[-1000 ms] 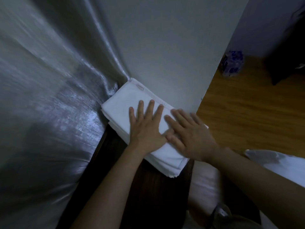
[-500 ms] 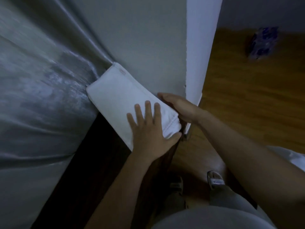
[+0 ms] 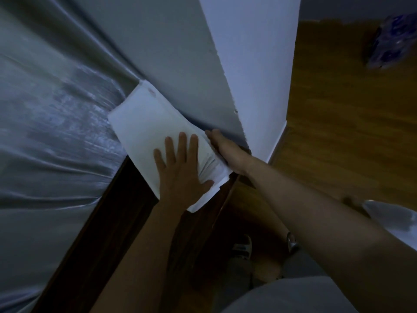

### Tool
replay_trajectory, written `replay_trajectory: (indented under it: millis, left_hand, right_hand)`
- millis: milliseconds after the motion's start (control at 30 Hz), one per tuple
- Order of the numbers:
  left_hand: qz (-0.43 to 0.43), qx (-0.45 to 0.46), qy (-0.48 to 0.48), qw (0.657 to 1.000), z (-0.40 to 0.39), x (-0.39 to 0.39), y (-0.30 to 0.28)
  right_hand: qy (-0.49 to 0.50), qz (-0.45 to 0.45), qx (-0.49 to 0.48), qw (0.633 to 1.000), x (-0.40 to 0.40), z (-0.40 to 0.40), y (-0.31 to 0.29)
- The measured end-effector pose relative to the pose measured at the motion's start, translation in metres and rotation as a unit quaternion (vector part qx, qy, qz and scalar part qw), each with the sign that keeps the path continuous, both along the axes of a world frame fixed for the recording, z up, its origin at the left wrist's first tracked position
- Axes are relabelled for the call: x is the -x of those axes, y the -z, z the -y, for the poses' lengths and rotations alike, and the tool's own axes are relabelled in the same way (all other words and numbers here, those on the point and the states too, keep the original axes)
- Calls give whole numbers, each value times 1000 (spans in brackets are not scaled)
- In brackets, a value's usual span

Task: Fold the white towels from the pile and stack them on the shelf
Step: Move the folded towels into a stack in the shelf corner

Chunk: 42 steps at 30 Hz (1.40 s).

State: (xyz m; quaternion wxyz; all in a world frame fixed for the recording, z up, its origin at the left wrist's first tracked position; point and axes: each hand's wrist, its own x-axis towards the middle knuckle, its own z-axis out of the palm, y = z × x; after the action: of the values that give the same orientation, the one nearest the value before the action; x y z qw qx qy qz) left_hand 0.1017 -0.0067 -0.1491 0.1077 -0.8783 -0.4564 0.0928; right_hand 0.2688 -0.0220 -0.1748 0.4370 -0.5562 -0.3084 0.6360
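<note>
A stack of folded white towels [image 3: 144, 125] lies on a dark wooden shelf [image 3: 126, 213], pushed into the corner between a grey curtain and the wall. My left hand [image 3: 180, 170] rests flat on top of the stack near its front end, fingers spread. My right hand [image 3: 228, 152] presses edge-on against the stack's right side, between the towels and the wall, its fingers partly hidden behind the folds. More white towel cloth [image 3: 392, 218] shows at the right edge.
A shiny grey curtain [image 3: 56, 132] fills the left side. The wall corner [image 3: 255, 86] stands just right of the stack. Beyond it is wooden floor [image 3: 338, 132] with a blue-patterned pack [image 3: 390, 39]. My foot in a sandal [image 3: 242, 247] is below.
My right hand came off the top of the stack and went to its right side against the wall. The left hand stayed flat on top. The view shifted.
</note>
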Motion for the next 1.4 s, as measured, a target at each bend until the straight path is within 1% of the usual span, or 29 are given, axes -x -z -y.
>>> replay_trajectory:
  millis: [100,200,267,300,333,367,400,433,467,500,533,567,600,700,800,833,867,900,933,1000,1033,1067,1100,1133,1167,1200,1300,1367,1400]
  left_hand:
    - [-6,3,-9,1000,1,-5,1]
    - [7,36,4,999,0,-4,-11]
    - [137,58,-10,989,6,11,-26]
    - [237,50,-38,969,14,23,-31]
    - [344,34,-88,934,24,36,-30]
    - [457,32,-157,875,33,48,-24]
    - [571,64,-243,782,41,59,-11]
    - [677,131,-319,651,45,68,2]
    - [752,213,-363,507,46,78,20]
    - [788,308,-365,388,44,86,40]
    - [793,363,-355,337,45,88,53]
    - [796,370,-348,329,47,85,63]
    - [792,357,-354,347,49,79,69]
    - [790,305,-378,375,53,56,70]
    - [799,291,-406,336,49,52,102]
    - [787,300,-424,334,47,52,113]
    - [782,313,-432,323,46,53,124]
    - [781,325,-432,312,45,54,127]
    - [787,332,-427,297,46,55,120]
    - [774,340,-428,320,51,54,92]
    - [778,333,-416,332,54,55,82]
    - [787,329,-402,332,58,55,75]
    - [791,328,-393,336,63,56,73]
    - [794,327,-391,332,64,59,77]
    - [790,334,-389,336,66,62,77]
    - [776,350,-394,345,67,62,81]
    - [748,356,-398,395,74,62,82]
    - [718,357,-408,437,78,65,82]
    - [710,367,-403,447,81,66,84]
  right_hand:
    - [-26,11,25,999,4,3,1]
    - [44,34,35,998,5,5,-3]
    - [58,48,34,997,5,9,-5]
    - [57,56,34,996,4,12,1]
    - [58,66,38,995,5,18,-1]
    - [64,70,38,995,5,22,8]
    - [75,68,46,994,5,26,12]
    - [81,70,43,993,6,28,10]
    - [90,78,36,992,7,28,7]
    - [105,79,20,991,7,24,6]
    - [120,73,-4,990,7,20,1]
    - [133,71,-22,988,9,16,-11]
    - [148,90,-51,984,14,12,-31]
    - [135,241,-222,935,33,0,-87]
    - [-15,370,-344,863,78,-21,-129]
    - [-82,410,-371,829,98,-32,-136]
    - [-158,459,-398,779,119,-44,-141]
    - [-242,514,-416,710,141,-57,-143]
    - [-322,578,-423,619,164,-73,-137]
    - [-440,703,-379,410,207,-98,-114]
    - [-470,755,-334,312,223,-107,-100]
    - [-492,788,-290,231,235,-115,-83]
    - [-507,810,-243,169,244,-121,-67]
    - [-514,825,-196,130,251,-127,-52]
    - [-515,835,-157,113,255,-132,-40]
    - [-518,837,-131,119,257,-138,-27]
    - [-528,820,-75,206,259,-146,-3]
    - [-528,820,-63,213,254,-144,6]
    - [-519,822,-63,227,252,-138,8]
